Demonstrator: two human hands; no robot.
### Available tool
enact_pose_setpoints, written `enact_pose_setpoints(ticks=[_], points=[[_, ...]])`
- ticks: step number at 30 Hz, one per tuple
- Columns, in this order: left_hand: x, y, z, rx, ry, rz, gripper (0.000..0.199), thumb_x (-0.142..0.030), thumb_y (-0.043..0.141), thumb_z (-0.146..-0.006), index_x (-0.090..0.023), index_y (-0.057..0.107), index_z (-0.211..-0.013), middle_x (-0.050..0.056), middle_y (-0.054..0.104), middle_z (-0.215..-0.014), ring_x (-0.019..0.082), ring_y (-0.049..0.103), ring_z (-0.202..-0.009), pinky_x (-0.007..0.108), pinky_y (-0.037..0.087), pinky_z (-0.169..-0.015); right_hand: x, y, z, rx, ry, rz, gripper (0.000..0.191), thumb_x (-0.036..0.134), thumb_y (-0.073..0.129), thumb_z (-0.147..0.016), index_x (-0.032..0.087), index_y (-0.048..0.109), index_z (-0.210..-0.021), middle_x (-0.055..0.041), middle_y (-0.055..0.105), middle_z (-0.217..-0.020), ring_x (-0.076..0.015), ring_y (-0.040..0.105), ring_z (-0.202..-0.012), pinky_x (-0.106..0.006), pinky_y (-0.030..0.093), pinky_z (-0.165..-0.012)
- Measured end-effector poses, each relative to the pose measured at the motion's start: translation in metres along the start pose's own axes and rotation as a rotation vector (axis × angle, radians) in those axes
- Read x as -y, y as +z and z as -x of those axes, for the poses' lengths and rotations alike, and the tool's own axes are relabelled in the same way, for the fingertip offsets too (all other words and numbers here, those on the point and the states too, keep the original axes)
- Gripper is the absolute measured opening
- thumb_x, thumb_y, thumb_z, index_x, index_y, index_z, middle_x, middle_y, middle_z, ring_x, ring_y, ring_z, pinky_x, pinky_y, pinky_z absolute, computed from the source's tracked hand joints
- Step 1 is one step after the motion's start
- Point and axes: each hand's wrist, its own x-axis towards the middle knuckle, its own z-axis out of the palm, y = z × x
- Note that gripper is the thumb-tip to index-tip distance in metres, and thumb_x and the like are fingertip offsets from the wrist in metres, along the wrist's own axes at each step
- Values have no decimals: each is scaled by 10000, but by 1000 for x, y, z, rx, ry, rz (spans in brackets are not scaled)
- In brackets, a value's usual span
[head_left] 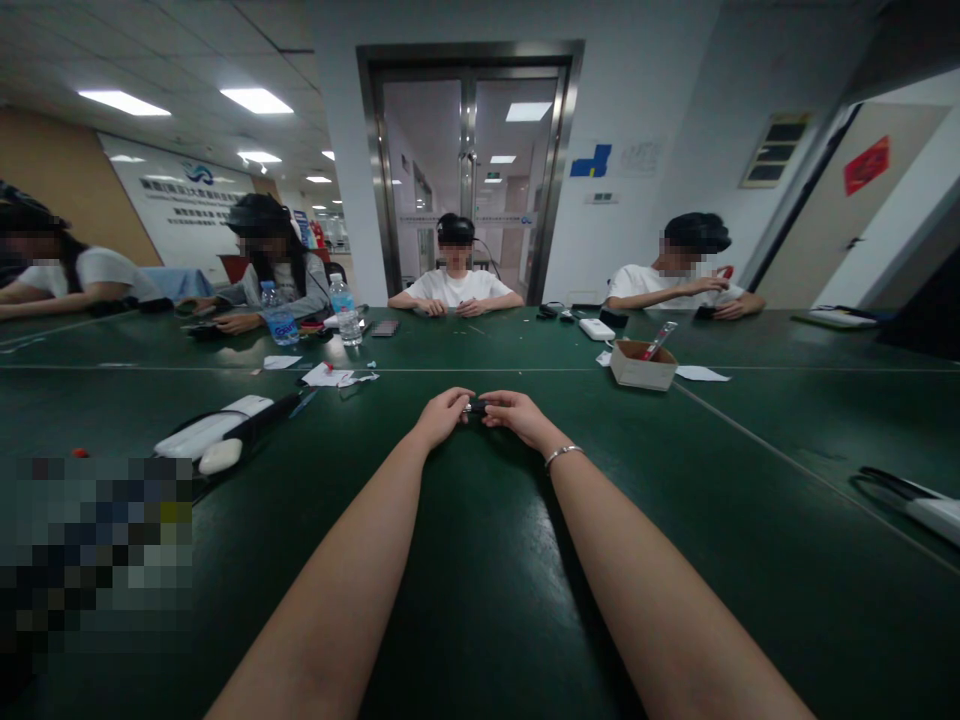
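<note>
A small black object (476, 407) with a shiny metallic end on its left is held between my two hands, just above or on the green table (480, 520). My left hand (442, 416) pinches the metallic end with its fingertips. On the other side, my right hand (517, 415) has its thumb and fingers closed on the black part. A silver bangle (564, 455) circles my right wrist. The object is too small to identify.
Right of centre stands a cardboard box (643, 368) with a packaged item inside. Two water bottles (346, 315) and paper scraps (327, 375) lie ahead left. A white device (217, 428) with cables is nearer left. Several people sit across the table.
</note>
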Motion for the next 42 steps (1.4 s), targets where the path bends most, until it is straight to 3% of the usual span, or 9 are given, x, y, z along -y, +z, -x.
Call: enact_pose_setpoints(ticks=[6, 10, 13, 20, 23, 27, 42], points=[[5, 2, -3, 27, -16, 29, 336, -333, 401, -845, -184, 584, -1084, 7, 571, -659, 138, 528, -626, 249, 413, -618, -3, -1, -2, -8, -17, 4, 238, -73, 517, -791, 83, 618, -941, -54, 633, -757, -99, 620, -576, -167, 534, -555], [6, 2, -4, -26, -22, 20, 328, -290, 461, -807, -197, 574, -1100, 4, 573, -713, 135, 526, -663, 242, 405, -635, -3, -1, -3, -8, -13, 4, 246, -72, 521, -788, 86, 617, -951, -56, 634, -779, -98, 620, -579, -168, 536, -555], [3, 1, -3, 7, -61, 22, 347, -338, 371, -854, -174, 579, -1078, 1, 541, -626, 140, 509, -612, 248, 391, -600, -3, -1, -3, -6, -11, 4, 242, -75, 517, -790, 82, 614, -947, -62, 636, -792, -99, 623, -581, -169, 537, -557], [-3, 0, -1, 50, -42, 15, 337, -332, 396, -845, -168, 585, -1072, 14, 569, -679, 145, 523, -655, 253, 405, -636, -1, 0, -1, -4, -4, 16, 234, -77, 505, -803, 77, 607, -947, -53, 639, -761, -91, 623, -572, -151, 538, -545], [-2, 1, -1, -2, -13, 1, 361, -317, 497, -803, -176, 549, -1131, 24, 589, -786, 146, 544, -731, 255, 416, -689, 0, 0, -1, -14, 4, 11, 240, -72, 527, -795, 86, 612, -954, -61, 645, -800, -92, 627, -579, -156, 544, -547], [1, 1, -1, 18, -53, 1, 357, -342, 426, -846, -177, 542, -1141, 12, 571, -701, 145, 542, -668, 265, 423, -660, -1, -1, -1, -6, 7, 11, 240, -70, 529, -798, 88, 621, -953, -66, 647, -807, -97, 626, -588, -161, 547, -545], [2, 1, -3, 38, -27, -10, 331, -322, 423, -823, -171, 585, -1070, 11, 580, -695, 140, 529, -654, 250, 408, -629, -2, 0, -2, -10, -11, 24, 232, -67, 522, -798, 73, 611, -960, -69, 645, -774, -104, 625, -591, -168, 536, -553]])
